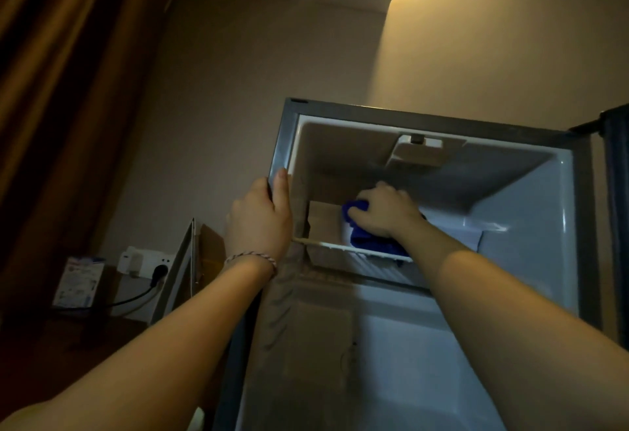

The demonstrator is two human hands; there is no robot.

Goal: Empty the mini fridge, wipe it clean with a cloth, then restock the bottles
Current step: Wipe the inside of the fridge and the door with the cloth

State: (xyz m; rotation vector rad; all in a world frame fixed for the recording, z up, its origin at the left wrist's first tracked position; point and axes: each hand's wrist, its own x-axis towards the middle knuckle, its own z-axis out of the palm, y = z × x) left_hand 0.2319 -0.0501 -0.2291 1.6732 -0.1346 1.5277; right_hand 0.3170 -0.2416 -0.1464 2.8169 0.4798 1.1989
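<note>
The mini fridge [531,212] stands open in front of me, and no bottles show inside it. My left hand [260,216] grips the left front edge of the fridge cabinet, thumb on the front and fingers round the outside. My right hand [383,212] is inside the upper compartment, curled round a bunched blue cloth [366,240] that it holds against the back, just above the white wire shelf [354,251]. Part of the cloth is hidden under the hand.
The fridge door [614,192] hangs open at the far right. Left of the fridge are a wall socket with a black plug [158,272], a small printed box [80,281] and a leaning flat panel [180,270]. Brown curtains [68,90] fill the left side.
</note>
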